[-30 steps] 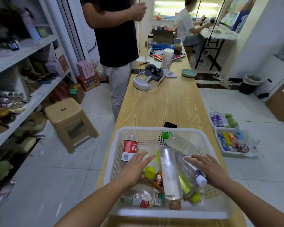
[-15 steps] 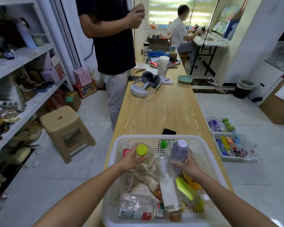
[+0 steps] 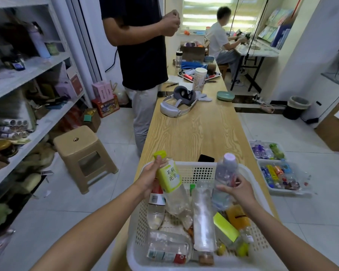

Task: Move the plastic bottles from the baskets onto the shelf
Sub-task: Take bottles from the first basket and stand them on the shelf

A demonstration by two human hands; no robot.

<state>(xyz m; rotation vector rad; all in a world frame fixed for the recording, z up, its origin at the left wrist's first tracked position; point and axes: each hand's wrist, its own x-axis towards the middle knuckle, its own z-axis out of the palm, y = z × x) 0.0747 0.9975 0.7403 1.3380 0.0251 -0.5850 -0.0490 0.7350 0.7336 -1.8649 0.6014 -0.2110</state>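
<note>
A white perforated basket (image 3: 196, 170) stands on the near end of a long wooden table (image 3: 194, 132), with several empty plastic bottles lying in it. My left hand (image 3: 150, 178) grips a clear bottle with a yellow-green label and cap (image 3: 169, 178), raised above the basket's left side. My right hand (image 3: 236, 189) grips a clear bottle with a pale purple cap (image 3: 224, 177), held upright over the basket's right side. The grey shelf unit (image 3: 27, 75) stands on the left, crowded with items.
A tan plastic stool (image 3: 82, 151) stands between shelf and table. A person in a dark shirt (image 3: 141, 45) stands at the table's left edge. A headset (image 3: 179, 102), cup and tray lie farther along. Two white baskets of bottles (image 3: 276, 169) sit on the floor at right.
Both hands have gone from reaching among the bottles to lifting one bottle each up out of the basket. The camera has tilted up slightly.
</note>
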